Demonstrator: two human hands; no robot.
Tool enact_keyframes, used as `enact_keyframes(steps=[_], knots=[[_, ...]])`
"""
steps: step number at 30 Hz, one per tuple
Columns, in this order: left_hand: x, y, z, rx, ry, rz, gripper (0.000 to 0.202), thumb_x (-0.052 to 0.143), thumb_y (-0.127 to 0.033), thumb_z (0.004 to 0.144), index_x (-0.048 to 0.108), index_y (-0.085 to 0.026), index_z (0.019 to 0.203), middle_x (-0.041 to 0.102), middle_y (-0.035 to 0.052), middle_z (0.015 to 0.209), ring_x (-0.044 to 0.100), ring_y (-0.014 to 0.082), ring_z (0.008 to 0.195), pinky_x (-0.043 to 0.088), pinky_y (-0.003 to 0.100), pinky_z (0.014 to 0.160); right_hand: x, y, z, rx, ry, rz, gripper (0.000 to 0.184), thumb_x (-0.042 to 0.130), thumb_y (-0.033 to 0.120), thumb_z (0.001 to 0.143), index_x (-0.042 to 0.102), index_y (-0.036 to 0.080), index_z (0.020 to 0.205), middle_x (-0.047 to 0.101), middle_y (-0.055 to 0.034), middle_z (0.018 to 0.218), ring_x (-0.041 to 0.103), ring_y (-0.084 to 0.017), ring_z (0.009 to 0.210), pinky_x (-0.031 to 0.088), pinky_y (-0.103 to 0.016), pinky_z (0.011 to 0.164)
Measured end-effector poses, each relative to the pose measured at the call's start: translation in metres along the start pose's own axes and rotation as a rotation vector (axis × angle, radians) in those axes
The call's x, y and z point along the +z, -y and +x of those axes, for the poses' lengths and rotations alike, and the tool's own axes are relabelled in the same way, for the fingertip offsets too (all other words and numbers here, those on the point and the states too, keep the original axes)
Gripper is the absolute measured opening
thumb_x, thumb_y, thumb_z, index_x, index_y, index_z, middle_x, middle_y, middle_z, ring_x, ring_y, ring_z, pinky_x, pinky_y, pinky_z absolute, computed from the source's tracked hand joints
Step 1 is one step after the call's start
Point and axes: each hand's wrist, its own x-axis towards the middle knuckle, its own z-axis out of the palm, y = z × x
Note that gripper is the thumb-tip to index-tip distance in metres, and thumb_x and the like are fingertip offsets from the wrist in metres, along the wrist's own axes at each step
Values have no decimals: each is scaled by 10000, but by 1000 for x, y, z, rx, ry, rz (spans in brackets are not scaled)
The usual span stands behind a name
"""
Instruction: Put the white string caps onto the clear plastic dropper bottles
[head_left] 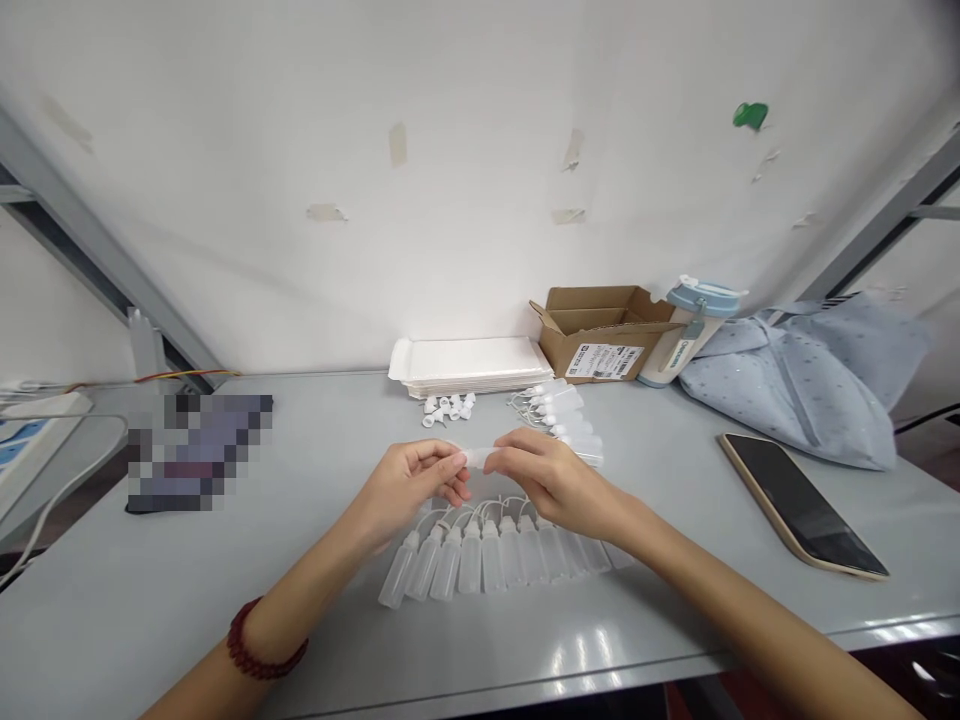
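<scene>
Above the middle of the table, a small translucent squeeze bottle (pixel 477 457) is held level between both hands. The fingertips of my left hand (pixel 427 475) pinch one end of it. My right hand (pixel 551 475) grips the other end, and its fingers hide that part. Just below the hands lies a row of several translucent squeeze bottles (pixel 470 562) with thin cords at their necks. Several more bottles (pixel 561 400) with white tops lie behind my right hand. Beyond my left hand sits a small cluster of white caps (pixel 450 408).
A stack of flat white boxes (pixel 472 362) rests against the wall beside an open cardboard box (pixel 600 340). Further right are a blue-lidded tumbler (pixel 686 335), a light blue fabric bag (pixel 795 385) and a phone (pixel 802 505). A power strip (pixel 37 440) lies at the far left.
</scene>
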Motion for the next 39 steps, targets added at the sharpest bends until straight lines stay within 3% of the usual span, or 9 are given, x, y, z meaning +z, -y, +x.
enact_keyframes(steps=[4,7,14,18,22,30,34,39], knots=[[2,-3,-1,79,-12,49,224,649,-365,766,661,-154,841,664,46,780,628,162,733,501,268,697,-2,0,1,50,-7,75,267,344,81,908,579,180,985,580,-64,857,535,-151,760,449,-268,659],[3,-2,0,64,-2,25,266,603,-405,798,654,-147,840,660,56,799,640,168,732,509,278,695,-4,1,1,69,-17,101,271,332,88,915,573,189,985,578,-61,872,535,-144,751,453,-271,658],[1,4,0,-44,69,-58,369,536,-467,827,599,-127,700,597,28,643,599,128,524,480,244,507,-3,2,2,58,0,121,272,330,81,908,563,200,978,589,-62,882,549,-154,789,464,-288,677],[-1,5,0,-8,129,-41,252,585,-382,812,609,-141,743,627,29,598,597,127,541,492,251,564,-3,1,0,120,31,159,255,317,98,911,541,202,972,589,-48,845,554,-150,773,464,-289,682],[1,4,-1,1,90,-23,159,623,-311,775,604,-153,780,653,33,625,617,144,571,505,274,593,-3,2,-2,188,47,189,229,310,125,926,515,215,975,592,-29,832,558,-136,729,451,-266,655],[5,0,-2,-68,112,-76,318,568,-411,809,593,-139,647,595,21,598,597,129,517,487,243,510,-4,8,0,206,-3,161,165,308,198,957,466,211,1004,592,-23,801,575,-135,707,449,-252,621],[4,1,-3,-40,65,-99,331,549,-418,821,593,-137,651,585,20,628,587,127,509,473,245,487,0,5,1,124,-53,12,198,421,259,928,445,202,1116,602,-86,957,571,-181,797,471,-312,679],[3,0,-4,-1,100,-60,288,584,-399,805,596,-146,668,588,12,600,578,122,519,477,233,497,2,0,2,0,-117,-109,176,389,198,925,513,174,1048,593,-70,786,534,-181,689,438,-298,589]])
